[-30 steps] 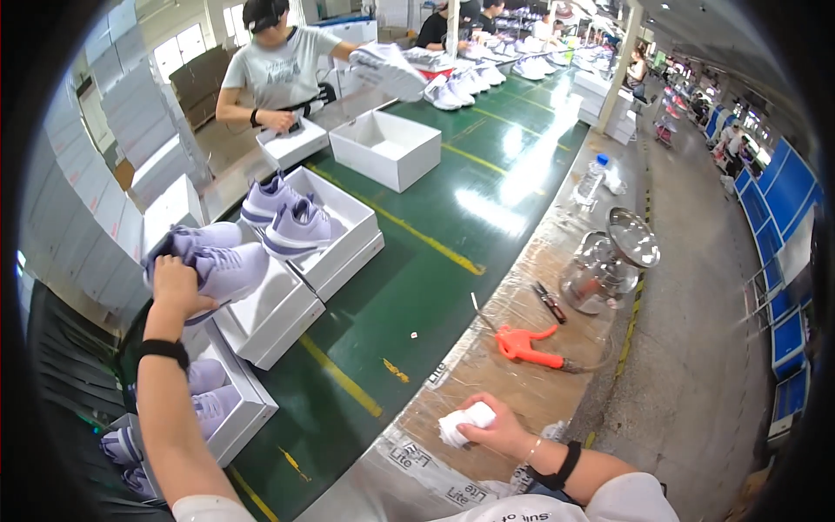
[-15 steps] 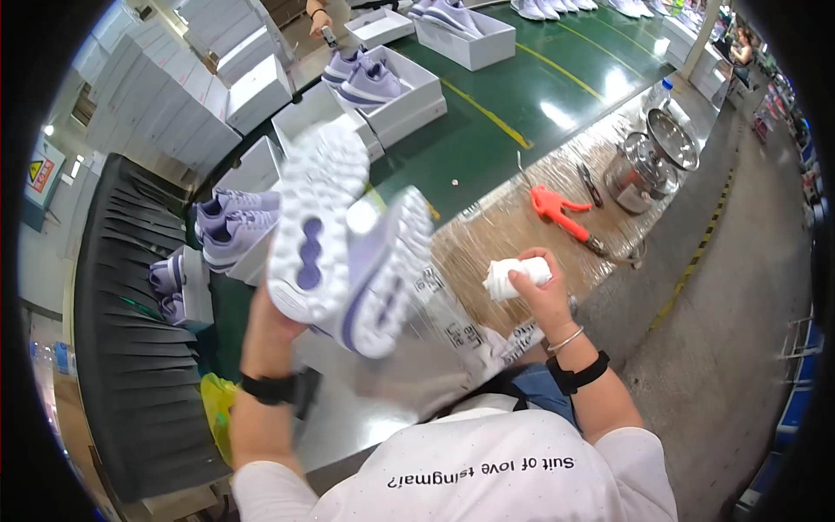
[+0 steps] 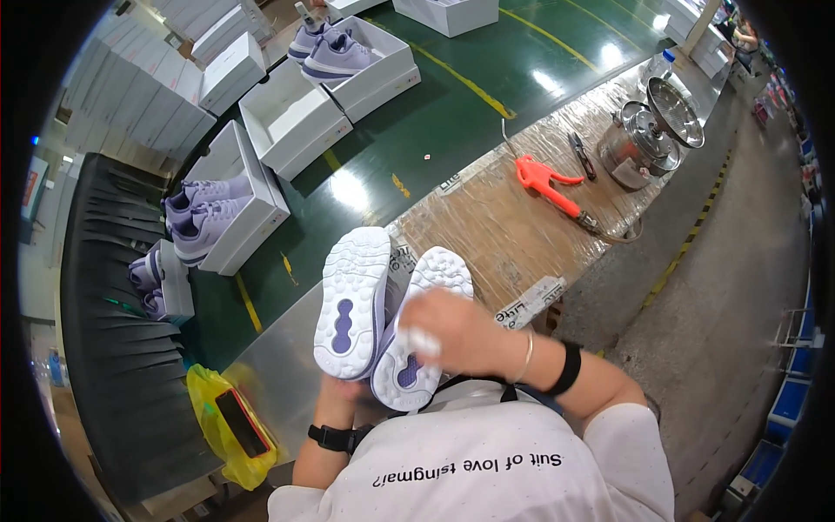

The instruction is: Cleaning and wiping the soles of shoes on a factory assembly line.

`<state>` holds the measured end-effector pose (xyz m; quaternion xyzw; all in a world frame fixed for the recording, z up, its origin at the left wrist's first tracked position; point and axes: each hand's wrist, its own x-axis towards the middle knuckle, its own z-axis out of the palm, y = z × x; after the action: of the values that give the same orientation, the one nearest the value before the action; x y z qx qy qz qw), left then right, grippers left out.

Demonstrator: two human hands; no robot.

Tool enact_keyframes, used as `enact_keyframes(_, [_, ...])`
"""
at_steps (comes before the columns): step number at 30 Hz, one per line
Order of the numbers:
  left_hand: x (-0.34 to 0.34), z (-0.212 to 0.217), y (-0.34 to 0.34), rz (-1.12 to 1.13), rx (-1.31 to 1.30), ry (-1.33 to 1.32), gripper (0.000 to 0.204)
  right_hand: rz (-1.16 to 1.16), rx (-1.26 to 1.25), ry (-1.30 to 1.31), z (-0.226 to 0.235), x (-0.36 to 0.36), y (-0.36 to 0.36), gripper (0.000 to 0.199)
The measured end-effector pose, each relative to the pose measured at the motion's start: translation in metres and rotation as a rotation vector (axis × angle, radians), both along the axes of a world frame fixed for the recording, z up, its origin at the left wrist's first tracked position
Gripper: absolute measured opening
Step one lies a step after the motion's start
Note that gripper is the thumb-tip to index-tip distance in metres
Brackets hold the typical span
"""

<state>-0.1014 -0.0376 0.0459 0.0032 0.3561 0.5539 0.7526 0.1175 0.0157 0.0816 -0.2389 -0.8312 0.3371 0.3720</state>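
A pair of lavender sneakers is held up close to my body, white soles facing up: the left shoe (image 3: 355,270) and the right shoe (image 3: 442,265). From underneath, near the heels, my left hand (image 3: 350,389) grips the pair; its fingers are mostly hidden behind the soles. My right hand (image 3: 465,335), blurred by motion, presses a wad of white cloth (image 3: 423,341) onto the right shoe's sole, its fingers closed around it.
On the wrapped cardboard worktop (image 3: 474,230) lie an orange air gun (image 3: 548,185), pliers (image 3: 581,157) and a metal pot (image 3: 635,152). Left stand boxed sneakers (image 3: 209,217), an open white box (image 3: 287,122) and a yellow bag (image 3: 217,418). More boxed sneakers (image 3: 335,54) sit farther back.
The shoes have come down and nearer my body. My right hand has moved left from over the worktop, bringing the cloth onto the right shoe's sole.
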Motion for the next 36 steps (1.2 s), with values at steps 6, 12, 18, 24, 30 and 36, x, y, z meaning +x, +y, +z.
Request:
enact_keyframes(6, [0.006, 0.006, 0.011, 0.032, 0.012, -0.077, 0.047, -0.344, -0.360, -0.109, -0.051, 0.014, 0.109, 0.029])
enact_keyframes(12, [0.010, 0.010, 0.014, 0.092, -0.026, -0.057, 0.050, -0.142, -0.331, 0.123, -0.023, 0.002, 0.082, 0.027])
enact_keyframes(18, [0.013, 0.002, 0.014, 0.053, -0.058, -0.042, 0.050, -0.323, -0.460, 0.131, -0.067, 0.060, 0.071, 0.024])
enact_keyframes(24, [0.015, -0.010, 0.010, 0.100, -0.061, -0.033, 0.050, -0.209, -0.413, 0.280, -0.039, 0.046, -0.022, 0.029])
enact_keyframes(30, [0.019, -0.016, 0.003, 0.098, -0.125, -0.164, 0.050, -0.404, -0.588, 0.224, -0.032, 0.069, 0.010, 0.028])
enact_keyframes(36, [0.023, -0.016, 0.003, 0.168, -0.185, -0.064, 0.039, -0.026, -0.319, 0.174, 0.005, 0.028, -0.020, 0.028])
